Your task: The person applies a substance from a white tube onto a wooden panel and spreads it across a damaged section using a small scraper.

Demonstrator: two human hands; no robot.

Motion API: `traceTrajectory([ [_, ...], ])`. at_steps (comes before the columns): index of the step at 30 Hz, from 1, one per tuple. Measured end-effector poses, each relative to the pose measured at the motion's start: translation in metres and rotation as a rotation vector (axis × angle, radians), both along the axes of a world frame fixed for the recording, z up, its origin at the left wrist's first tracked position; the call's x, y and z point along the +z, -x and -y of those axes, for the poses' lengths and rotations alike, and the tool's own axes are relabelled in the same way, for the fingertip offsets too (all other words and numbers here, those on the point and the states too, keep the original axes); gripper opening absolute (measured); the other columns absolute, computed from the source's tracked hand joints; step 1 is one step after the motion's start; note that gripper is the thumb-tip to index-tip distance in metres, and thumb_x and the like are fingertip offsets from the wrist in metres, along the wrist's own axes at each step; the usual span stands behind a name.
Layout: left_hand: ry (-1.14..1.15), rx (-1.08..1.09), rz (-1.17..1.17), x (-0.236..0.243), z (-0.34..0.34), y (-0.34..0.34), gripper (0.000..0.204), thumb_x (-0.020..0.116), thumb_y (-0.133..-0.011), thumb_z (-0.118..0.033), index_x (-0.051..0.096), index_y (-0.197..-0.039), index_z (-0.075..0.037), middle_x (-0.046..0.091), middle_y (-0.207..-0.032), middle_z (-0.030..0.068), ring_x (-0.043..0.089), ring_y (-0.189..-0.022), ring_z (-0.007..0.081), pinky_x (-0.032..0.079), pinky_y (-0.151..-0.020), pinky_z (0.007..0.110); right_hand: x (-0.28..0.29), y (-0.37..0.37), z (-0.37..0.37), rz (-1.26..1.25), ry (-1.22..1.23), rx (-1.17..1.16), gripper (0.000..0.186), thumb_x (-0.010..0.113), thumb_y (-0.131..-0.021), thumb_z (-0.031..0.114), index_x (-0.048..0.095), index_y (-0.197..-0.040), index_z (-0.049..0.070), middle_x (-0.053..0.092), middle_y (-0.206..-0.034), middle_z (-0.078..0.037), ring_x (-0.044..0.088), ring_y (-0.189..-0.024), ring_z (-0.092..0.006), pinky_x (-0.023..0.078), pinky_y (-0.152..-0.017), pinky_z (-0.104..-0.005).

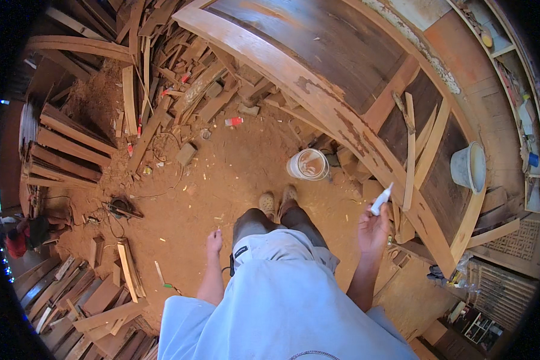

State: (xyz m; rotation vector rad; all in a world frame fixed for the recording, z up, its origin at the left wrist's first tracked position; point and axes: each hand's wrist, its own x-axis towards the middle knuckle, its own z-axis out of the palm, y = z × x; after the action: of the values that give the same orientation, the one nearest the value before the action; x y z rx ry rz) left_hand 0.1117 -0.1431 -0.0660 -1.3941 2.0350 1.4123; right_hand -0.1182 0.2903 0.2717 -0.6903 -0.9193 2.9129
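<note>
My right hand (373, 233) is raised at the edge of a large wooden panelled door or frame (318, 99). Its fingers close around a small white squeeze bottle (380, 201) whose thin nozzle points up and away. Loose wood strips (410, 153) lie across the panel just beyond the bottle. My left hand (215, 241) hangs low beside my left thigh, fingers curled closed. Whether anything small sits in it is too small to tell.
A white bucket (308, 164) stands on the dirt floor ahead of my feet. A grey bucket (468, 167) rests on the panel's right end. Wood offcuts (192, 90) pile up at the far left, stacked boards (72, 147) at left. A corded power tool (121, 207) lies on the floor.
</note>
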Motion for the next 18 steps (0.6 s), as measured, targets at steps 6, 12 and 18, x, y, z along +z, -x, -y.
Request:
traceTrajectory([
  [6, -0.019, -0.431, -0.035, 0.075, -0.047, 0.092, 0.048, 0.054, -0.096, -0.041, 0.064, -0.117, 0.001, 0.068, -0.11, 0.0225, 0.065, -0.104, 0.032, 0.05, -0.091, 0.039, -0.002, 0.019, -0.005, 0.004, -0.104, -0.142, 0.029, 0.059, -0.098, 0.022, 0.054, -0.12, 0.004, 0.064, -0.106, -0.009, 0.06, -0.089, -0.0159, 0.051, -0.065, -0.0243],
  [12, -0.056, -0.542, -0.109, 0.076, -0.018, 0.164, 0.045, 0.054, -0.096, -0.039, 0.063, -0.119, 0.0, 0.067, -0.113, 0.022, 0.065, -0.106, 0.0322, 0.05, -0.092, 0.039, -0.022, 0.046, 0.024, 0.006, -0.045, -0.102, 0.031, 0.053, -0.101, 0.025, 0.053, -0.124, 0.005, 0.061, -0.11, -0.007, 0.058, -0.09, -0.0144, 0.049, -0.057, -0.0241],
  [18, 0.044, -0.582, -0.007, 0.045, 0.061, 0.269, 0.042, 0.054, -0.097, -0.036, 0.063, -0.12, -0.001, 0.068, -0.109, 0.0216, 0.066, -0.104, 0.031, 0.05, -0.09, 0.037, -0.038, 0.131, 0.053, 0.141, -0.042, -0.296, 0.034, 0.054, -0.101, 0.027, 0.054, -0.129, 0.008, 0.063, -0.111, -0.003, 0.057, -0.091, -0.0133, 0.047, -0.058, -0.0236],
])
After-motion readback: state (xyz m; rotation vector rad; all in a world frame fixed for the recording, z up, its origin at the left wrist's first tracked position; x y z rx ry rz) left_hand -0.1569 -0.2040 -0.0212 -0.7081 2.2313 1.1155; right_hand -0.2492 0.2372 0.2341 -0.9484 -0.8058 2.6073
